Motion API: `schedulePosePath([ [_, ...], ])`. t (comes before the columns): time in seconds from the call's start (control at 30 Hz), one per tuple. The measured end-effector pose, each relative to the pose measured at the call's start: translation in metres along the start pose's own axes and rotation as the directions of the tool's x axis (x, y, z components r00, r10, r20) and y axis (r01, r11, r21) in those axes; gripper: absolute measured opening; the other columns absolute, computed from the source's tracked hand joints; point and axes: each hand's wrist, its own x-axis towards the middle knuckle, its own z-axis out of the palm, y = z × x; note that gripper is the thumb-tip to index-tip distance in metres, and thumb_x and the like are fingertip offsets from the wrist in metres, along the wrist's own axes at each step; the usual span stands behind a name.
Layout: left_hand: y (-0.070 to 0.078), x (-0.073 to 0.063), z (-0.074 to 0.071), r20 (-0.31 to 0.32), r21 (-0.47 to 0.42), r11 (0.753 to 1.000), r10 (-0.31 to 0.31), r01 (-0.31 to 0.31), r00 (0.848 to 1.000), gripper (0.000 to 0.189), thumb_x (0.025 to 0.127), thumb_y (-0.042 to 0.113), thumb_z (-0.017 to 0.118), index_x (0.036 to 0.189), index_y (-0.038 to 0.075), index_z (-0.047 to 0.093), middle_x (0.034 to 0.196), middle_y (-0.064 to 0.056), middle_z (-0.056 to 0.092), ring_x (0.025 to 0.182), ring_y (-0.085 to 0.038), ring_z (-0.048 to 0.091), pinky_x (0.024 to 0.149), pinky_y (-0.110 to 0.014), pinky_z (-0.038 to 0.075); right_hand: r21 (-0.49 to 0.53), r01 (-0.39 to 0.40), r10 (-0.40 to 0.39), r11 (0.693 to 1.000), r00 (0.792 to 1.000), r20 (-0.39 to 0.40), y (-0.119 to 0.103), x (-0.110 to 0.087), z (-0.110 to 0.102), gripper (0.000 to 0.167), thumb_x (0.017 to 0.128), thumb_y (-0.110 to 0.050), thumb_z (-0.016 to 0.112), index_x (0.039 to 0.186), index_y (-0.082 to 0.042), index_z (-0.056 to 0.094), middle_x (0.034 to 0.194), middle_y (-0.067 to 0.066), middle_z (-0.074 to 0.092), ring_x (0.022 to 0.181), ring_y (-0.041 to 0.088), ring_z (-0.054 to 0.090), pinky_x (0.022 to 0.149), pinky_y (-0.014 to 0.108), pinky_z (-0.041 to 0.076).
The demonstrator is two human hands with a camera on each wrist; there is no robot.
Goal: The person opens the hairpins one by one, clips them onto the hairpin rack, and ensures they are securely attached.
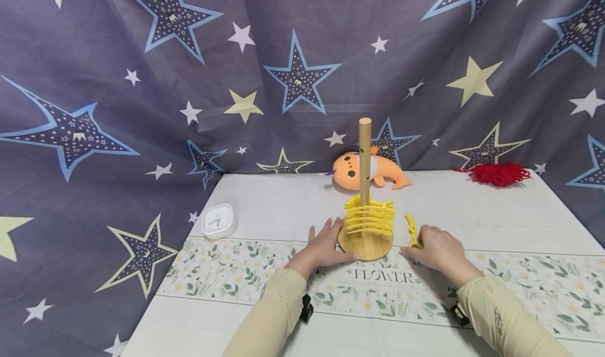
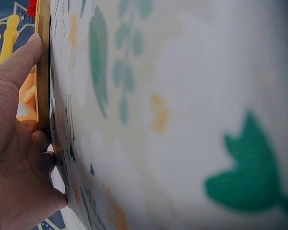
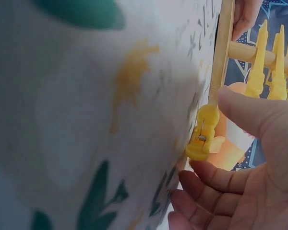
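A round wooden base (image 1: 360, 245) carries an upright wooden post (image 1: 365, 157) with holes in it. Several curved yellow plastic pieces (image 1: 371, 218) are layered one above another around the post's lower part. Spread at the base's left and front edge, my left hand (image 1: 323, 247) touches its rim with thumb and finger, as the left wrist view also shows. To the right of the base, my right hand (image 1: 440, 248) holds a single yellow clip (image 3: 203, 133) low at the tabletop, between thumb and index finger. A small metal spring shows in its end.
A white clock (image 1: 219, 221) lies at the left of the table. Behind the post is an orange plush toy (image 1: 347, 170); a red yarn bundle (image 1: 501, 174) lies at the back right. A floral strip (image 1: 227, 265) crosses the white table; a starry curtain (image 1: 302, 131) hangs behind.
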Motion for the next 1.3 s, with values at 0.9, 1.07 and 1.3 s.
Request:
schedulePosePath([
  [0.9, 0.001, -0.001, -0.001, 0.000, -0.003, 1.000, 0.009, -0.009, 1.000, 0.102, 0.081, 0.064, 0.067, 0.158, 0.023, 0.014, 0.162, -0.005, 0.017, 0.149, -0.023, 0.007, 0.115, -0.057, -0.007, 0.106, 0.067, -0.040, 0.992, 0.969, -0.243, 0.010, -0.005, -0.020, 0.039, 0.082, -0.025, 0.070, 0.107, 0.005, 0.064, 0.094, 0.020, 0.069, 0.076, 0.033, 0.064, 0.065, 0.050, 0.050],
  [1.07, 0.000, -0.001, -0.001, 0.002, 0.004, 1.000, 0.006, -0.006, 1.000, 0.101, 0.081, 0.065, 0.066, 0.158, 0.024, 0.014, 0.162, -0.004, 0.017, 0.149, -0.023, 0.007, 0.115, -0.056, -0.008, 0.164, 0.109, -0.047, 0.981, 0.939, -0.341, 0.010, -0.011, -0.031, 0.036, 0.087, -0.020, 0.066, 0.112, 0.005, 0.063, 0.100, 0.023, 0.068, 0.076, 0.031, 0.064, 0.063, 0.048, 0.049],
  [1.3, 0.001, -0.001, -0.001, 0.000, -0.002, 1.000, 0.011, -0.011, 1.000, 0.101, 0.081, 0.064, 0.067, 0.157, 0.023, 0.015, 0.162, -0.005, 0.017, 0.149, -0.023, 0.007, 0.115, -0.057, -0.007, 0.213, 0.241, -0.110, 0.947, 0.866, -0.488, 0.008, -0.018, -0.052, 0.030, 0.095, -0.013, 0.060, 0.118, 0.005, 0.061, 0.103, 0.026, 0.064, 0.080, 0.035, 0.063, 0.062, 0.044, 0.049],
])
